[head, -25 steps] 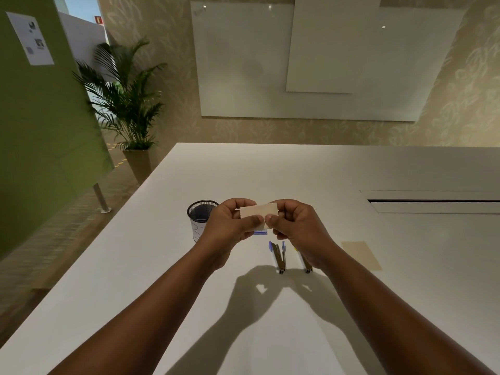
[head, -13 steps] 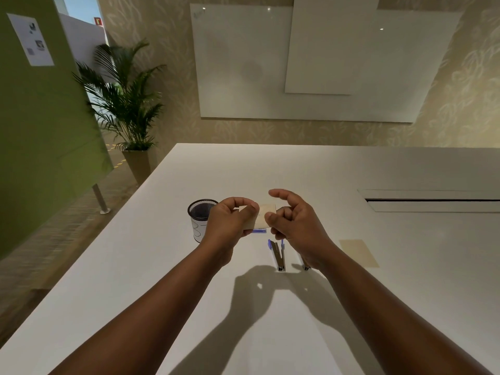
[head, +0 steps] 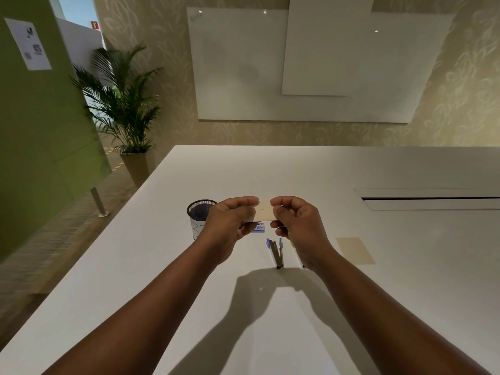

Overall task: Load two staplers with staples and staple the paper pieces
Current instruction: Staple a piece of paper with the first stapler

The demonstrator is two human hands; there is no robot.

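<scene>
i saw both hands raised over the table's middle: the left hand [head: 230, 223] and right hand [head: 296, 221] each pinched an end of the small paper [head: 263, 212]. it looked light and floppy, so i judged holding its edges best.
</scene>
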